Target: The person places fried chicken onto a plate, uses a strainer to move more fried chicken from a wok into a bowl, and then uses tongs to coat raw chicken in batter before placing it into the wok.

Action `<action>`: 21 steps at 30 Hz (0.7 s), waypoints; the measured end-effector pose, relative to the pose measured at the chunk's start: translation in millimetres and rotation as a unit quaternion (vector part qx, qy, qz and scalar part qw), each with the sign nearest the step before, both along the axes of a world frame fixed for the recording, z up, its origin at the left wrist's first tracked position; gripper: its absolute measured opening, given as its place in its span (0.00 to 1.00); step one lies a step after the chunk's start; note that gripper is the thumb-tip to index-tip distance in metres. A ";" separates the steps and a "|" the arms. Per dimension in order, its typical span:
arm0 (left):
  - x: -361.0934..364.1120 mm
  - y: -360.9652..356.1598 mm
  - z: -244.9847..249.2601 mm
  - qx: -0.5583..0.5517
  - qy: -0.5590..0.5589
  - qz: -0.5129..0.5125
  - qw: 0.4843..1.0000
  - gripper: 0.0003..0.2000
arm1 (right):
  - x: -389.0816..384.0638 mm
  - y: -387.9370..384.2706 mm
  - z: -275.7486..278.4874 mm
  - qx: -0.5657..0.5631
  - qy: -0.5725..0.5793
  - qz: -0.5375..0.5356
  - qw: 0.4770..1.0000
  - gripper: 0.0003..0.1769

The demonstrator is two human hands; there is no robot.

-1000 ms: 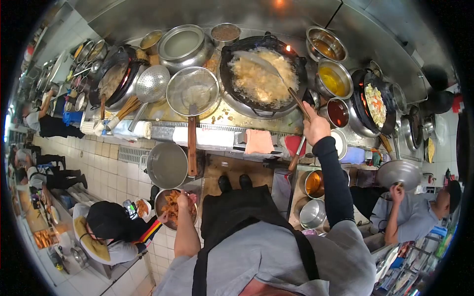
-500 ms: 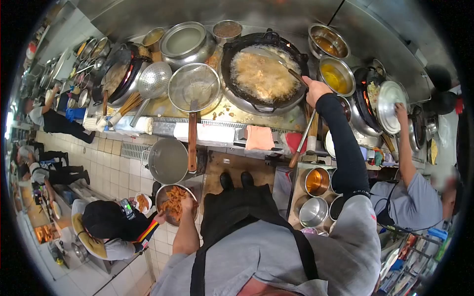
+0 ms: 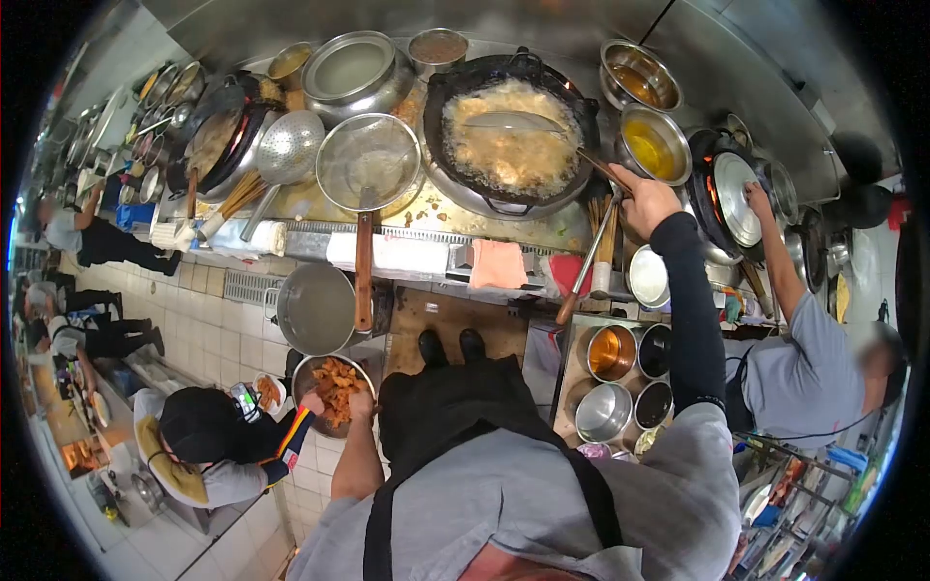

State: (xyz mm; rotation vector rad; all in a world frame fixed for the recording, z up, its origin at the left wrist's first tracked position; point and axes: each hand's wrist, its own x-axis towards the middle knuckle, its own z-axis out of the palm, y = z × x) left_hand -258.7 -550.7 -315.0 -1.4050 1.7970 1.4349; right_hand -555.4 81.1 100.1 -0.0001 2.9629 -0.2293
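My right hand (image 3: 644, 200) grips the wooden handle of a long-handled skimmer (image 3: 513, 121). Its wide head sits partly sunk in bubbling oil, where pale pieces fry in a large black wok (image 3: 438, 145). Low on the left, my left hand (image 3: 360, 405) closes over the right rim of a metal bowl (image 3: 302, 380); its fingertips are partly hidden. Brown fried pieces (image 3: 336, 385) fill the bowl. Across from me, a co-worker's hand (image 3: 312, 403) reaches over the bowl's left rim.
A mesh strainer (image 3: 368, 155) and a perforated skimmer (image 3: 291, 145) lie left of the wok. Bowls of yellow oil (image 3: 651, 145) and brown liquid (image 3: 641, 82) stand right. Another co-worker holds a lid (image 3: 736, 200) over a second wok. A deep pot (image 3: 317, 308) hangs near the counter's front.
The skimmer's head has become more visible in the oil. The co-worker on the left has moved a hand further into the bowl. At right, the lid has come down over the second wok.
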 end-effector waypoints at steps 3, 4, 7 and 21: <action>-5.1 -3.8 -10.0 0.019 0.041 0.023 0.999 0.22 | 12.5 22.3 14.7 -0.043 0.038 0.044 0.997 0.36; -12.7 -2.5 -1.6 0.013 0.029 -0.007 0.999 0.22 | 15.5 33.4 19.6 -0.070 0.074 0.060 0.993 0.35; -23.0 2.8 2.4 0.005 0.003 -0.062 0.998 0.22 | 16.9 26.9 34.4 -0.088 0.064 0.015 0.994 0.36; -44.5 18.9 30.2 -0.058 -0.043 -0.167 0.983 0.26 | 12.6 -6.0 -38.8 -0.079 -0.010 -0.038 0.996 0.34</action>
